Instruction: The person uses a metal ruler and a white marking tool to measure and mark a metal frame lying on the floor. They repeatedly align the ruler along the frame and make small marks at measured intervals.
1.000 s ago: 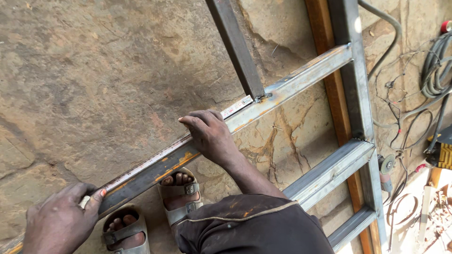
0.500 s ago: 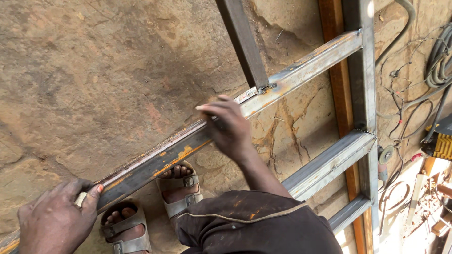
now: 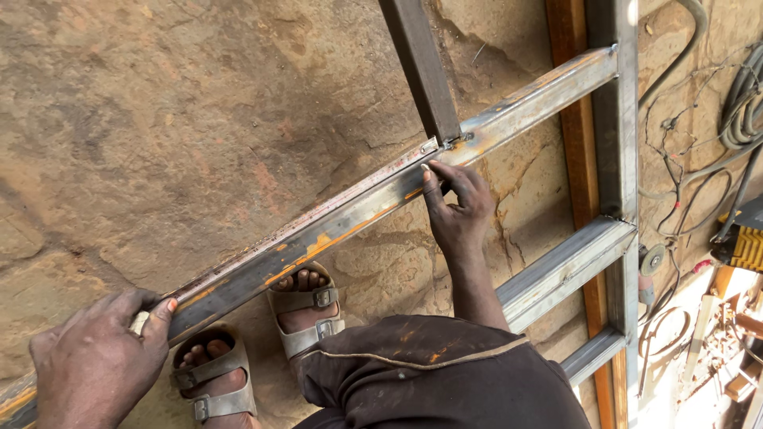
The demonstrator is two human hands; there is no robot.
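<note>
A long rusty steel tube (image 3: 334, 230) runs diagonally across the rock floor as part of a welded frame. My left hand (image 3: 99, 357) grips its lower end and presses a small pale tape measure case (image 3: 140, 322) against it. A thin tape lies along the tube's upper edge. My right hand (image 3: 461, 210) is at the far end of that tape, fingertips pinched on it just below the joint where a dark cross tube (image 3: 421, 63) meets the long tube.
The frame's upright (image 3: 616, 135) and lower rungs (image 3: 564, 270) lie to the right over an orange bar (image 3: 568, 48). My sandalled feet (image 3: 306, 314) stand under the tube. Cables (image 3: 739, 103), an angle grinder (image 3: 648, 266) and a yellow machine (image 3: 747, 238) sit at the right edge.
My right hand has slid up along the tube towards the welded joint, drawing the tape out. My left hand has stayed at the lower end.
</note>
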